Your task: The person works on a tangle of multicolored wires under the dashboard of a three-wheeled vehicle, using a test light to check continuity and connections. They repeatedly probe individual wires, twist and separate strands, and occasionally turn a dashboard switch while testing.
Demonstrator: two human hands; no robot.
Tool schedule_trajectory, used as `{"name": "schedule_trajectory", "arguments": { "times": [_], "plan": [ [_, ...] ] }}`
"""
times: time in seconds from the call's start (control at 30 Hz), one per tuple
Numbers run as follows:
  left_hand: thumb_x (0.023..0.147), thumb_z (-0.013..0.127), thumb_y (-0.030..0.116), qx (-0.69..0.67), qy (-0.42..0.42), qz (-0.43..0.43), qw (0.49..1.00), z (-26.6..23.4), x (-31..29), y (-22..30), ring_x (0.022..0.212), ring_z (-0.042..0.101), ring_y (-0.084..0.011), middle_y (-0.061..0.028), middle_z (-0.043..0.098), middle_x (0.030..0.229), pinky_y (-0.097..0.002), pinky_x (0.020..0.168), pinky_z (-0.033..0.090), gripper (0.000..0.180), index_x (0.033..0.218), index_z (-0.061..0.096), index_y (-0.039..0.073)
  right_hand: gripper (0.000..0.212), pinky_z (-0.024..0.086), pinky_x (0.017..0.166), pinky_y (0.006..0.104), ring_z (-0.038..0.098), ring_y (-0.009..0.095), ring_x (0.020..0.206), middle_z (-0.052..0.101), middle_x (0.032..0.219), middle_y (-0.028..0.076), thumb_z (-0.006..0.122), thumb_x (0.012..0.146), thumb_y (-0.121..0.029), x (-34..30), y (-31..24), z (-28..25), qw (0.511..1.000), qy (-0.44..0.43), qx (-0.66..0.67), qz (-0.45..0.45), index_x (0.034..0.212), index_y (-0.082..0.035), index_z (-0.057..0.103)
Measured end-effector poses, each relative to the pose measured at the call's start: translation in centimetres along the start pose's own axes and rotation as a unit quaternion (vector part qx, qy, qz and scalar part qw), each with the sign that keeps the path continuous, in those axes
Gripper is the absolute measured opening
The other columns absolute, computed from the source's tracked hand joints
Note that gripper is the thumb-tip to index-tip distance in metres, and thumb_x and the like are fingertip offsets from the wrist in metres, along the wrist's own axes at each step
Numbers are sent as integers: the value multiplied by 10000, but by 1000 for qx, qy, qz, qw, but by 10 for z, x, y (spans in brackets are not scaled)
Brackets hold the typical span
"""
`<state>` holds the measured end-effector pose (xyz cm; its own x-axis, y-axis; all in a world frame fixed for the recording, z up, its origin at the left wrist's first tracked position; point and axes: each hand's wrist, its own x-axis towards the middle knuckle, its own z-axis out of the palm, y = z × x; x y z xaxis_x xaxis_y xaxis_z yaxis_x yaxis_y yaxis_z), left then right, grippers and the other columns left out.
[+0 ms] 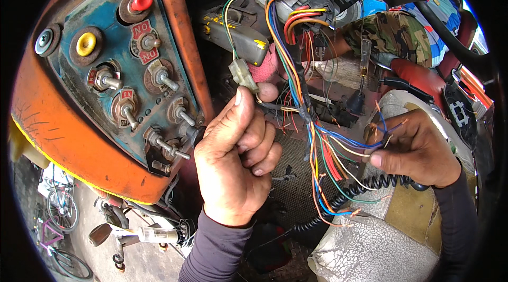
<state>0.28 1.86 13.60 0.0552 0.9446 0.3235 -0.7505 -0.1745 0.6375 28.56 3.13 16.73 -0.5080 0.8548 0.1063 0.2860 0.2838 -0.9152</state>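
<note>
In the middle, my left hand (pixel 233 165) is closed, thumb and forefinger pinching a small whitish plastic wire connector (pixel 243 74). Thin green and white wires run up from that connector. To the right, my right hand (pixel 420 149) pinches the stripped ends of several blue and white wires (pixel 344 139). These branch off a taped wiring harness (pixel 304 107) hanging between my hands. Below it dangle loose orange, blue, green and red wires (pixel 328 176) with bare copper ends. Part of the right hand's grip is hidden behind its thumb.
An orange panel (pixel 69 139) with toggle switches and red and yellow buttons stands at left. A cracked pale seat (pixel 365 245) and black coiled cord (pixel 338 205) lie lower right. Another person's camouflage-clad leg (pixel 394 33) shows upper right. Bicycles (pixel 62 208) stand at lower left.
</note>
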Motion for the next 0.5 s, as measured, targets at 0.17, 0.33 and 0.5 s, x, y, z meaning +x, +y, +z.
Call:
{"name": "schedule_trajectory", "arguments": {
  "times": [0.17, 0.33, 0.5],
  "plan": [
    [1115, 573, 318, -3, 1, -2, 1000, 0, 0, 0, 532, 238, -44, 84, 288, 660, -232, 472, 208, 365, 1210, 653, -25, 181, 531, 711, 253, 686, 92, 801, 756, 897, 39, 833, 915, -109, 4, 7, -2, 995, -60, -79, -14, 1036, 23, 813],
    [1113, 576, 317, 1, 9, 1, 1000, -1, 0, -1, 529, 235, -47, 85, 284, 656, -236, 475, 211, 368, 1213, 655, -28, 219, 541, 767, 276, 698, 129, 865, 761, 964, 81, 840, 905, -120, 4, 5, -5, 990, -96, -96, -44, 1057, 33, 803],
    [1109, 582, 314, 18, 19, -4, 1000, -2, 0, -1, 530, 237, -46, 85, 284, 657, -236, 476, 211, 364, 1203, 671, -27, 250, 556, 790, 294, 700, 142, 905, 756, 1026, 95, 827, 921, -134, 6, 6, -2, 994, -93, -39, -38, 1099, 37, 786]
  ]
}}
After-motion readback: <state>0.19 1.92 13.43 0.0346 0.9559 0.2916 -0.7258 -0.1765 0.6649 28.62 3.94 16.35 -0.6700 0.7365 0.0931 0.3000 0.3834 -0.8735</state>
